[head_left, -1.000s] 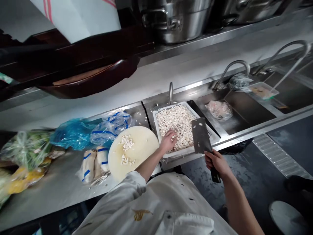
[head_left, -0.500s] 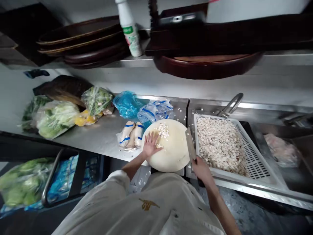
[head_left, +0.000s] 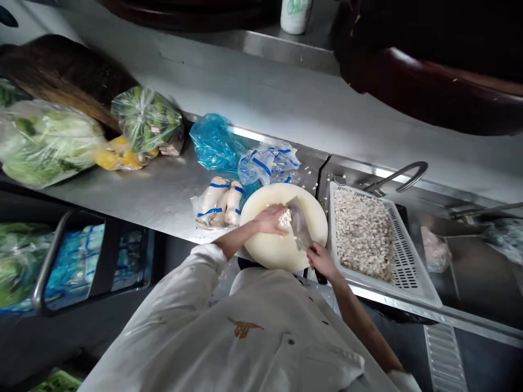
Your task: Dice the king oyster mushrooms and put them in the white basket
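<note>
A round cream cutting board (head_left: 265,253) lies on the steel counter. On it, small pale chopped pieces (head_left: 285,219) sit in a little heap between my left hand (head_left: 271,219) and the broad blade of a cleaver (head_left: 300,224). My left hand rests against the heap's left side, fingers stretched toward the blade. My right hand (head_left: 322,261) is wrapped round the cleaver's dark handle at the board's right edge. Right of the board stands a white perforated tray (head_left: 420,283) with many chopped pieces (head_left: 362,234) in it.
Packed whole mushrooms (head_left: 218,201) lie left of the board, with a blue bag (head_left: 214,142) and a clear bag (head_left: 267,163) behind. Bagged greens (head_left: 53,139) are further left. A faucet (head_left: 402,177) arches behind the tray. A shelf (head_left: 261,46) hangs above.
The cleaver has moved left from the board's right edge to beside the pieces, which are now in a tighter heap. My left hand has shifted right. The view has tilted down.
</note>
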A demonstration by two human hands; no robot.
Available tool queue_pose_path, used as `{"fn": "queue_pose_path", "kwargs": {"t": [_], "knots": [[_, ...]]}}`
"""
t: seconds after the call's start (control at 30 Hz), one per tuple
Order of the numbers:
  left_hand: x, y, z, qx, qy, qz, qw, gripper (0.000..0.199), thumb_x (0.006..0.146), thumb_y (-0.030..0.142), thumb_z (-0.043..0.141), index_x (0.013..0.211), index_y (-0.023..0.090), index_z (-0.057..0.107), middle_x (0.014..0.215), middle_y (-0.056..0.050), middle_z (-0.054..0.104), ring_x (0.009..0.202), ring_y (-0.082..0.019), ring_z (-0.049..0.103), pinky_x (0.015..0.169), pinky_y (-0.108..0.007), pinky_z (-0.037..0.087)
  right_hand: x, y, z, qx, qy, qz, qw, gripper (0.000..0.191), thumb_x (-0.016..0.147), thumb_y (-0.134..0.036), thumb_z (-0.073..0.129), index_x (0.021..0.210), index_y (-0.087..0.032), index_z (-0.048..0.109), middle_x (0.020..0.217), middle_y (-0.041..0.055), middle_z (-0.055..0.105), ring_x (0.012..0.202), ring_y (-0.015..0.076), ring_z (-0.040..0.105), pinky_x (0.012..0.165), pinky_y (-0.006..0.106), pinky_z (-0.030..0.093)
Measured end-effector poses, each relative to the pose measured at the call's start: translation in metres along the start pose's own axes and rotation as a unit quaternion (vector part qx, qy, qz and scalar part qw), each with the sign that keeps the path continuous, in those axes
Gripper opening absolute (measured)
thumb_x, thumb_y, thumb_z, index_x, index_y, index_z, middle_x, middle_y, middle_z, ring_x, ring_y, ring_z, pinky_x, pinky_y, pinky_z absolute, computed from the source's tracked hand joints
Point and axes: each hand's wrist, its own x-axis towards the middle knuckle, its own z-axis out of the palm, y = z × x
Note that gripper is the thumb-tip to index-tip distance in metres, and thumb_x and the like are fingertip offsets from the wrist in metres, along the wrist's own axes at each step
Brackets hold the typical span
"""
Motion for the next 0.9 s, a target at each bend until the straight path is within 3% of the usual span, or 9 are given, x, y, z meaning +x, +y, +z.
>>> {"fn": "queue_pose_path", "kwargs": {"t": [0.1, 0.17, 0.3, 0.4, 0.5, 0.57, 0.63, 0.7, 0.9], "knots": [[-0.025, 0.043, 0.024, 0.01, 0.01, -0.009, 1.0, 0.118, 0.075, 0.078, 0.079, 0.167, 0.02, 0.035, 0.171, -0.014, 0.037, 0.163, -0.034, 0.027, 0.136, -0.046, 0.016, -0.028, 0.045, 0.01, 0.206, 0.026, 0.048, 0.977, 0.051, 0.087, -0.078, 0.047, 0.082, -0.029, 0.032, 0.058, -0.0096, 0.036, 0.045, 0.0119, 0.037, 0.048, 0.028, 0.04], [-0.021, 0.066, 0.035, 0.038, 0.042, -0.059, 0.997, 0.111, 0.082, 0.077, 0.074, 0.169, 0.022, 0.033, 0.174, -0.014, 0.031, 0.165, -0.036, 0.018, 0.137, -0.053, 0.007, -0.031, 0.057, 0.022, 0.303, 0.036, 0.072, 0.95, 0.055, 0.081, -0.077, 0.058, 0.08, -0.029, 0.03, 0.056, -0.0113, 0.034, 0.043, 0.0099, 0.033, 0.044, 0.027, 0.039], [0.006, 0.077, 0.04, 0.046, 0.129, -0.158, 0.978, 0.093, 0.087, 0.076, 0.069, 0.164, 0.031, 0.043, 0.172, -0.008, 0.035, 0.164, -0.042, 0.015, 0.133, -0.068, -0.004, -0.004, 0.036, 0.047, 0.342, 0.0, 0.055, 0.938, 0.049, 0.079, -0.066, 0.065, 0.084, -0.029, 0.035, 0.053, -0.0129, 0.036, 0.04, 0.0094, 0.035, 0.04, 0.024, 0.038], [0.013, 0.065, 0.035, -0.009, 0.207, -0.211, 0.955, 0.07, 0.096, 0.065, 0.063, 0.156, 0.03, 0.054, 0.163, -0.008, 0.05, 0.158, -0.034, 0.037, 0.135, -0.061, 0.016, 0.019, 0.003, 0.064, 0.351, -0.079, 0.031, 0.932, 0.034, 0.085, -0.054, 0.062, 0.092, -0.028, 0.041, 0.053, -0.014, 0.037, 0.04, 0.0096, 0.037, 0.041, 0.022, 0.038], [0.008, 0.057, 0.031, -0.068, 0.286, -0.245, 0.924, 0.052, 0.104, 0.054, 0.053, 0.145, 0.024, 0.063, 0.154, -0.01, 0.058, 0.147, -0.025, 0.051, 0.128, -0.05, 0.039, 0.028, -0.02, 0.074, 0.363, -0.104, 0.018, 0.926, 0.026, 0.088, -0.045, 0.061, 0.092, -0.028, 0.041, 0.053, -0.0139, 0.041, 0.041, 0.0093, 0.04, 0.041, 0.019, 0.035], [0.01, 0.063, 0.028, -0.098, 0.321, -0.251, 0.908, 0.046, 0.104, 0.05, 0.052, 0.137, 0.022, 0.066, 0.15, -0.011, 0.061, 0.143, -0.024, 0.056, 0.123, -0.048, 0.046, 0.024, -0.025, 0.068, 0.371, -0.114, -0.012, 0.921, 0.023, 0.091, -0.042, 0.06, 0.091, -0.027, 0.042, 0.054, -0.0128, 0.043, 0.042, 0.0095, 0.042, 0.042, 0.02, 0.036], [0.027, 0.081, 0.026, -0.123, 0.348, -0.227, 0.901, 0.042, 0.104, 0.049, 0.056, 0.132, 0.022, 0.068, 0.147, -0.012, 0.063, 0.14, -0.025, 0.058, 0.121, -0.049, 0.048, 0.013, -0.019, 0.046, 0.376, -0.105, -0.055, 0.919, 0.021, 0.093, -0.041, 0.06, 0.09, -0.027, 0.045, 0.056, -0.0112, 0.044, 0.043, 0.01, 0.044, 0.044, 0.021, 0.038], [0.061, 0.111, 0.029, -0.148, 0.369, -0.174, 0.901, 0.042, 0.102, 0.05, 0.06, 0.132, 0.022, 0.068, 0.147, -0.012, 0.063, 0.14, -0.026, 0.058, 0.122, -0.05, 0.047, -0.004, -0.004, 0.009, 0.361, -0.07, -0.093, 0.925, 0.018, 0.096, -0.04, 0.059, 0.092, -0.026, 0.048, 0.058, -0.0095, 0.047, 0.045, 0.0111, 0.047, 0.047, 0.022, 0.038], [0.201, 0.248, 0.068, -0.216, 0.339, -0.001, 0.916, 0.045, 0.105, 0.049, 0.059, 0.143, 0.025, 0.061, 0.152, -0.01, 0.057, 0.146, -0.026, 0.052, 0.125, -0.047, 0.043, -0.08, 0.07, -0.133, 0.129, 0.19, -0.102, 0.968, 0.011, 0.098, -0.031, 0.053, 0.094, -0.023, 0.059, 0.076, 0.0005, 0.065, 0.071, 0.0174, 0.058, 0.066, 0.026, 0.038]]}}
